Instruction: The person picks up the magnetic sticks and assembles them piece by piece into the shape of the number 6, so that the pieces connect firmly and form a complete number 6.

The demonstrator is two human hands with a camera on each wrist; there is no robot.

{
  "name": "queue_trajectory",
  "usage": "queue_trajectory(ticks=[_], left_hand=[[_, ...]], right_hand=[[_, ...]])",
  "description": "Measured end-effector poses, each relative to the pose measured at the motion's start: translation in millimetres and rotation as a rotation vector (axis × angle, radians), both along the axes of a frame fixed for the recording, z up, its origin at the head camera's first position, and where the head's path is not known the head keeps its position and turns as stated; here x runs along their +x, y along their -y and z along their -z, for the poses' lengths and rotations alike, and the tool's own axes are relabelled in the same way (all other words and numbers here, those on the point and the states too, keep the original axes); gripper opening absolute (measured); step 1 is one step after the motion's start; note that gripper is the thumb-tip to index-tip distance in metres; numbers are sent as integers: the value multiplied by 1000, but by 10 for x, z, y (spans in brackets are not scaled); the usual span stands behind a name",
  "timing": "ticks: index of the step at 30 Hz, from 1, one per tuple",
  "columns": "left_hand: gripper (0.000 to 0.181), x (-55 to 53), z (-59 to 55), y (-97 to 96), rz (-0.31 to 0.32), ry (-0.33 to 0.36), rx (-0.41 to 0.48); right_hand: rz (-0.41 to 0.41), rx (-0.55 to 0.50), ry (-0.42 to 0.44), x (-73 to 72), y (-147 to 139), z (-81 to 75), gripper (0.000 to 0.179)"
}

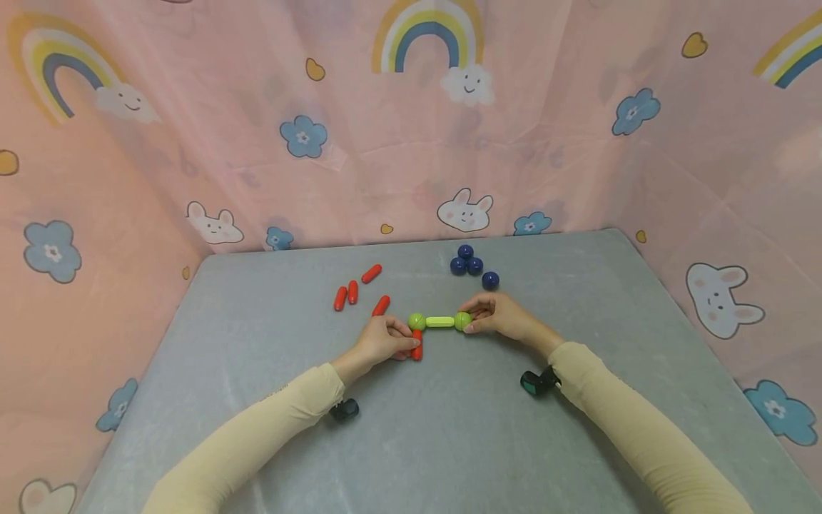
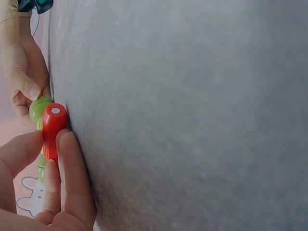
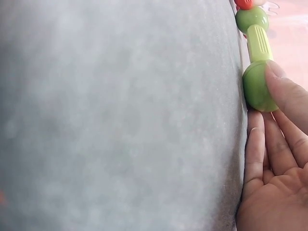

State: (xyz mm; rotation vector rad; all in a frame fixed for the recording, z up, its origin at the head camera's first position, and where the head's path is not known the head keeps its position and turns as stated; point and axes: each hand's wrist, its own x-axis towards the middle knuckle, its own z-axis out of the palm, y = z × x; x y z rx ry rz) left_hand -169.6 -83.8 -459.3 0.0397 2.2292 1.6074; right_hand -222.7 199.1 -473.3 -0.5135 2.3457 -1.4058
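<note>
My left hand (image 1: 385, 339) pinches a red rod (image 2: 54, 126) between thumb and fingers. The rod's far end meets a green ball (image 1: 417, 321), and its near end shows a small pale disc in the left wrist view. A light green rod (image 1: 439, 322) runs from that ball to a second green ball (image 3: 259, 85) on the right. My right hand (image 1: 501, 316) holds this second ball, thumb on its side and fingers behind it. Together the pieces form a corner shape low over the grey table.
Several loose red rods (image 1: 353, 292) lie behind my left hand, one of them (image 1: 381, 305) close by its knuckles. Several dark blue balls (image 1: 474, 266) sit beyond my right hand, with one ball (image 1: 491, 280) nearest it. A pink printed curtain (image 1: 385, 157) borders the grey table (image 1: 449, 442).
</note>
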Motion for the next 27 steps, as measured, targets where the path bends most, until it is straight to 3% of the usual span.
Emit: queue_trajectory(ticks=[27], left_hand=[[15,1,19,-1,1,10,-9]], right_hand=[[6,-3,8,-8,-4,-1,42]])
